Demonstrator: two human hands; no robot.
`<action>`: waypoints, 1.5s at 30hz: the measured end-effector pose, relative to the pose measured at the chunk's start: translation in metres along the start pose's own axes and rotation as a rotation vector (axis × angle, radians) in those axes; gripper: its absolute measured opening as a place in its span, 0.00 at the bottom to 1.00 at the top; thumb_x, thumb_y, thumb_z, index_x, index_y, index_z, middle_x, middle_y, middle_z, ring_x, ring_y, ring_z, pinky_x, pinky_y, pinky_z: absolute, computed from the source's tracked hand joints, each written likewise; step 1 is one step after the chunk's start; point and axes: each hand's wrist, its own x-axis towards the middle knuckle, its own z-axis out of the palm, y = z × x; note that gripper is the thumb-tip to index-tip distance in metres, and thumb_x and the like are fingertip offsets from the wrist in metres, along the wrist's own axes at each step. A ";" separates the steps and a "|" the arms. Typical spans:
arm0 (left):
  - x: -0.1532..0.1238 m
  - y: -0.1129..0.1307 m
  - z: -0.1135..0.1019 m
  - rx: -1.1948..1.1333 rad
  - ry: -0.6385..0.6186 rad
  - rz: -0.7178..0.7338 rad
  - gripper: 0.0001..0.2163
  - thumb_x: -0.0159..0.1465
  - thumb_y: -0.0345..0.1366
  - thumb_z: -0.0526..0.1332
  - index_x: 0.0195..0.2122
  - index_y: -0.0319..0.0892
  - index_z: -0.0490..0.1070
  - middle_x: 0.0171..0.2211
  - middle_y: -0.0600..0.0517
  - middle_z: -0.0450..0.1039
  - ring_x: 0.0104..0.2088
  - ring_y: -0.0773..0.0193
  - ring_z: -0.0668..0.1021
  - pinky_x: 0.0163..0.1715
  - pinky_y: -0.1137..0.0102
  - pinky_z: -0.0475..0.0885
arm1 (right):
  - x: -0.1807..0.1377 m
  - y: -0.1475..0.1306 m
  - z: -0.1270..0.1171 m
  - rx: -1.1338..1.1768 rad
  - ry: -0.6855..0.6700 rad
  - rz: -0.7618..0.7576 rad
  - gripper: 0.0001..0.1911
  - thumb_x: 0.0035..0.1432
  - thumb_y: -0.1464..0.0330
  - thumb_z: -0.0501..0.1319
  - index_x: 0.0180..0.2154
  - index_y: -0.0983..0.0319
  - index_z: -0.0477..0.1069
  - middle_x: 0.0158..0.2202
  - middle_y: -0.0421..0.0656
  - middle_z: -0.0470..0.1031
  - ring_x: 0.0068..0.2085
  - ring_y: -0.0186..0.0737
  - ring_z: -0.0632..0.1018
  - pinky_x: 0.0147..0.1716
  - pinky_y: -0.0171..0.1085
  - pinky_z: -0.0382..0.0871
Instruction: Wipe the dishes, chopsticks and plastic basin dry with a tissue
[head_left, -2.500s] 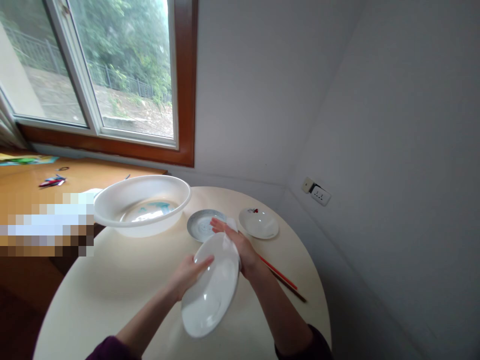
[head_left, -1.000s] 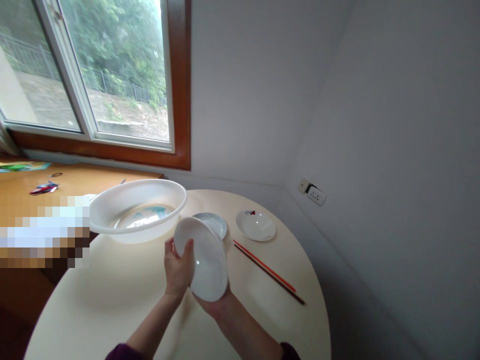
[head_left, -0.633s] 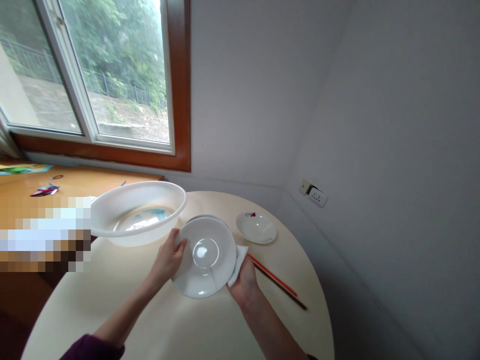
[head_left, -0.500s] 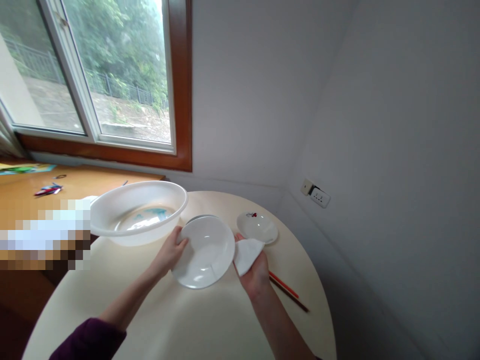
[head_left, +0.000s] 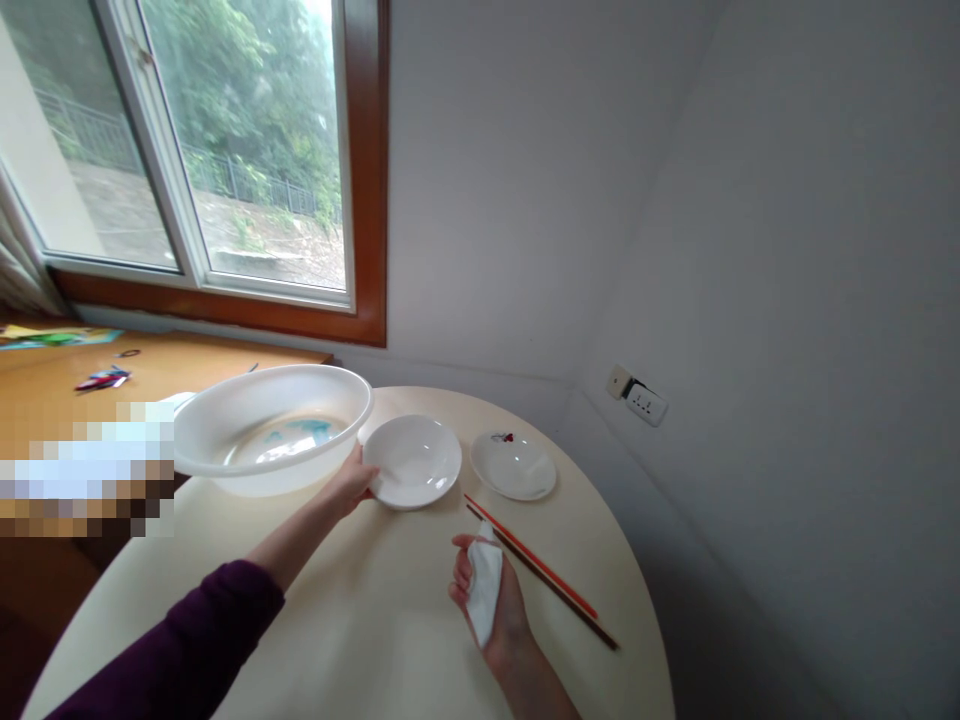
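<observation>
The left hand [head_left: 352, 486] is gripping a dish [head_left: 415, 460] near the far edge of the table [head_left: 375, 620], the right hand [head_left: 511, 612] clutching a cloth [head_left: 485, 588].

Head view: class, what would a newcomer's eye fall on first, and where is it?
Probably the big translucent basin, left of centre. Next, the shallow white bowl beside it, its edge gripped by the left hand. Then the orange-red chopstick slanting beside the right hand, which holds a white cloth or tissue.
</observation>
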 end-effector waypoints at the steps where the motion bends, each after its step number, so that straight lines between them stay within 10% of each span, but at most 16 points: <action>1: 0.003 -0.002 0.000 -0.013 0.006 -0.013 0.25 0.45 0.21 0.56 0.47 0.40 0.59 0.39 0.42 0.70 0.37 0.50 0.76 0.23 0.65 0.75 | -0.001 -0.001 0.001 -0.005 0.002 0.011 0.12 0.42 0.63 0.62 0.26 0.66 0.71 0.13 0.32 0.56 0.16 0.26 0.57 0.15 0.27 0.48; 45: 0.021 0.003 -0.014 -0.088 -0.120 -0.239 0.23 0.52 0.26 0.60 0.50 0.33 0.58 0.27 0.48 0.70 0.22 0.64 0.73 0.24 0.68 0.72 | -0.015 0.004 0.004 -0.105 -0.100 0.128 0.21 0.40 0.66 0.57 0.38 0.67 0.74 0.31 0.44 0.72 0.33 0.36 0.70 0.27 0.32 0.65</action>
